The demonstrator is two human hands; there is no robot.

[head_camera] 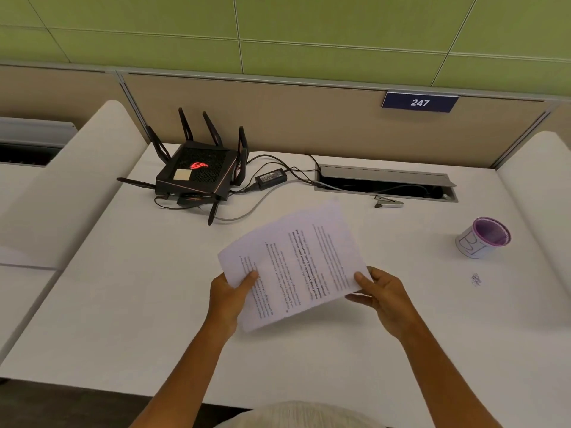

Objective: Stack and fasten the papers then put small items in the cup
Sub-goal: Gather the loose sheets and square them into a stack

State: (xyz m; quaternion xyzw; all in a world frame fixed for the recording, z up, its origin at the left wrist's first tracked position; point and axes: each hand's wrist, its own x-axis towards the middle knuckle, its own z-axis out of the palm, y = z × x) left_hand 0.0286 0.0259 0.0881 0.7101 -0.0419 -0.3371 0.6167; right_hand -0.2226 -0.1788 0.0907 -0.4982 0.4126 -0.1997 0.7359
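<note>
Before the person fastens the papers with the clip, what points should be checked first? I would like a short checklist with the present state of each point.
1. Papers held by both hands: ok, left hand grips the near left corner, right hand the right edge.
2. Sheets squared into one even stack: cannot tell, the edges are blurred.
3. Clip within reach: ok, it lies on the desk beside the cable tray, untouched.
4. A hand free to take the clip: not ok, both hold the papers.
5. Cup upright and open: ok.
6. Small items visible: ok, a small cluster lies near the cup.
</note>
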